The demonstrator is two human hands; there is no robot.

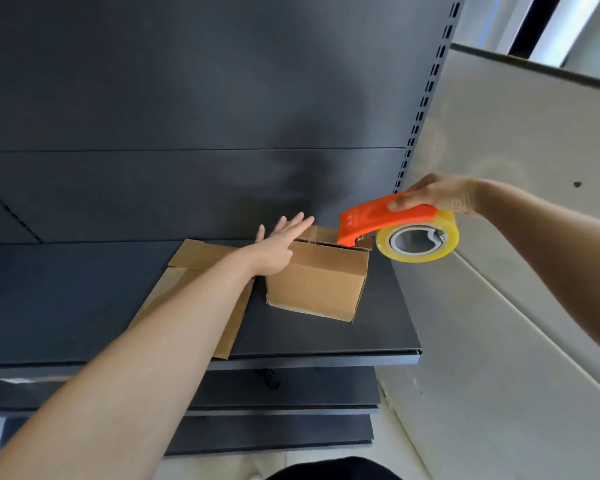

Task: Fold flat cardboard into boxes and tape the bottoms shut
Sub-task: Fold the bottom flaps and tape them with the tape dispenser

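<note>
Box [317, 282] lies beneath straight fingers [293, 226] of left hand [274, 251]; right hand [437, 197] grips dispenser [371, 218].

Folded brown box [317, 282] beside flat cardboard [201, 258]

A: What is seen at the back?
B: A dark grey back panel [187, 98] is seen, edged on the right by a slotted upright [426, 95].
A: And lower down?
B: A dark shelf [66, 299] is fixed to it, with more shelves [291, 389] below. A pale floor [215, 465] is glimpsed beneath.
A: And on the right?
B: A pale panel [516, 306] is set beside the unit. Daylight [575, 19] is let in at the top corner.
</note>
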